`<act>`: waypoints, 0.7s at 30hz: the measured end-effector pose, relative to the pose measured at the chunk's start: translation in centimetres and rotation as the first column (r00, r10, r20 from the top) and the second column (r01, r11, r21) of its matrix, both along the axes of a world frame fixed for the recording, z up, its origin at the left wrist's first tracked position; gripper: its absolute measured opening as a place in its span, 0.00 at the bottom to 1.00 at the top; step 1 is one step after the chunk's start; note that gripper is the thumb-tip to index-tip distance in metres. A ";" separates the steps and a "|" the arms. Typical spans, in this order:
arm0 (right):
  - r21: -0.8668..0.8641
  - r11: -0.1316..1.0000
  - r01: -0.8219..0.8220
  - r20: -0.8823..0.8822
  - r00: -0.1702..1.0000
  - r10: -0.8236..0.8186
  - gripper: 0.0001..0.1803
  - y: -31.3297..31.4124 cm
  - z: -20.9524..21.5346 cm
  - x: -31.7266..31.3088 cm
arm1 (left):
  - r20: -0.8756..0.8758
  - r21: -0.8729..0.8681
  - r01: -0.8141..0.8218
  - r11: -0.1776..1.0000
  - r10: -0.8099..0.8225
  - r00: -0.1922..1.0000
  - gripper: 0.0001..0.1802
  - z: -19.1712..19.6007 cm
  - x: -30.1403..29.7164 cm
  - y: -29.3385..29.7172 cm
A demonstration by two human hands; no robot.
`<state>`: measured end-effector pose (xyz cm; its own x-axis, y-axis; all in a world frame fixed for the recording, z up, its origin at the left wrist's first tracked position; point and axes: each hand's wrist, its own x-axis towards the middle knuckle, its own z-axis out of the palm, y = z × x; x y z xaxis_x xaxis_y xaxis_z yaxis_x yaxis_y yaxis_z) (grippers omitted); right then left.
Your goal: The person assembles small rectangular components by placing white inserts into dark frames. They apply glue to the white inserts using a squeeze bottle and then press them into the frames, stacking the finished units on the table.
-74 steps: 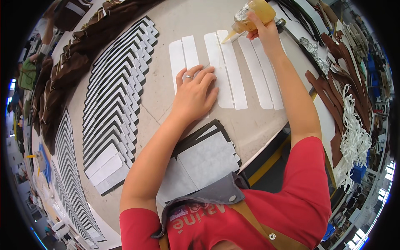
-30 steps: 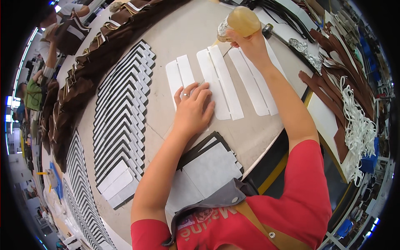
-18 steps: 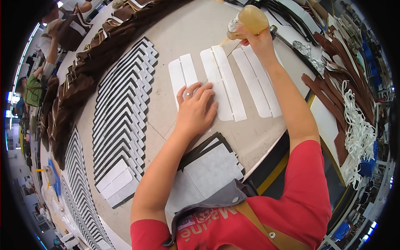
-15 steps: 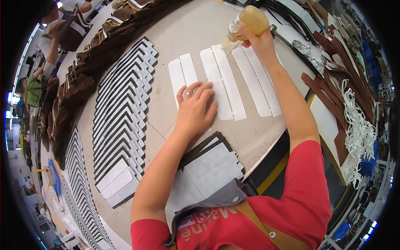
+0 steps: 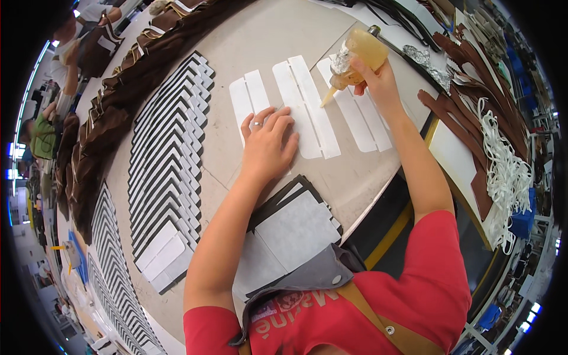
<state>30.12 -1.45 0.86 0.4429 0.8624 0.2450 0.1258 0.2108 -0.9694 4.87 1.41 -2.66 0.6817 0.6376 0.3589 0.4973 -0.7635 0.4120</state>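
My right hand [image 5: 378,86] is wrapped round a squeeze bottle of yellowish glue [image 5: 368,50], tilted with foil about its neck. The nozzle points down and left, its tip at the right edge of the middle white panel [image 5: 296,83], about halfway down. My left hand [image 5: 269,139] lies palm down with fingers spread, across the gap between the middle panel and the left white panel [image 5: 248,89]. Whether it presses on both cannot be told. A third white panel [image 5: 358,118] lies to the right, partly behind the bottle. Each panel has a slit along its length.
A long overlapping row of black-and-white panels [image 5: 168,160] runs along the left. Nearer me lies a pile of grey and black sheets [image 5: 290,228]. Brown fabric [image 5: 106,124] is heaped far left; brown strips [image 5: 461,124] and white cords [image 5: 503,177] hang at right. Other people stand far left.
My right hand has brought the bottle toward me, its nozzle moving from the middle panel's far end down along the right edge. My left hand still rests by the panels.
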 end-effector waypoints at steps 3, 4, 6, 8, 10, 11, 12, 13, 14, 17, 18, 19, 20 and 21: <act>-0.053 0.998 -0.026 -0.009 1.000 0.026 0.23 -1.8 0.2 -0.3 | 0.006 0.002 0.006 1.000 -0.006 1.000 0.12 0.0 0.0 0.0; -0.059 0.998 -0.023 -0.014 1.000 0.022 0.23 -2.4 0.1 -0.4 | 0.007 0.004 0.008 1.000 -0.008 1.000 0.12 -0.1 0.0 0.0; -0.070 0.997 -0.015 -0.023 1.000 0.013 0.22 -3.6 0.0 -0.5 | 0.016 0.009 0.011 1.000 -0.011 1.000 0.12 -0.1 0.0 0.0; -0.095 0.995 -0.033 -0.035 0.999 0.030 0.22 -5.2 0.0 -0.7 | 0.015 0.017 0.015 1.000 -0.015 1.000 0.12 -0.2 0.0 -0.1; -0.110 0.993 -0.038 -0.069 0.997 0.030 0.22 -6.6 -0.2 -0.9 | 0.008 0.029 0.016 0.999 -0.016 1.000 0.14 -0.3 0.0 -0.1; -0.115 0.993 -0.033 -0.098 0.995 0.022 0.23 -7.2 -0.5 -1.0 | 0.017 0.027 0.017 0.999 -0.018 1.000 0.15 -0.4 0.0 -0.1; -0.117 0.993 -0.032 -0.126 0.992 0.017 0.23 -7.5 -0.5 -1.0 | 0.027 0.027 0.015 1.000 -0.016 1.000 0.16 -0.5 0.0 -0.1; -0.065 0.996 -0.067 -0.227 0.973 0.051 0.23 -7.6 -0.2 -0.8 | 0.037 0.028 0.011 1.000 -0.012 0.999 0.17 -0.5 -0.1 -0.1; -0.011 0.995 -0.099 -0.324 0.942 0.090 0.23 -7.6 0.3 -0.7 | 0.065 -0.012 -0.004 1.000 0.005 0.998 0.18 -0.5 -0.1 0.1; 0.147 0.971 -0.189 -0.390 0.891 0.233 0.24 -6.6 3.0 -0.3 | 0.257 -0.216 -0.022 0.976 0.078 0.963 0.19 -0.3 -0.7 0.7; 0.204 0.953 -0.222 -0.372 0.883 0.286 0.25 -5.7 3.9 -0.1 | 0.387 -0.327 0.009 0.945 0.126 0.914 0.18 -0.1 -0.8 1.1; 0.243 0.933 -0.264 -0.392 0.854 0.343 0.24 -4.9 4.4 0.2 | 0.502 -0.426 0.055 0.903 0.186 0.844 0.17 0.1 -1.2 1.5; 0.256 0.925 -0.280 -0.373 0.854 0.362 0.24 -4.1 4.8 0.0 | 0.498 -0.404 0.036 0.914 0.187 0.847 0.16 0.5 -1.9 1.8; 0.259 0.920 -0.295 -0.358 0.855 0.375 0.25 -3.6 5.0 -0.2 | 0.491 -0.390 0.019 0.921 0.191 0.850 0.16 1.1 -2.8 1.6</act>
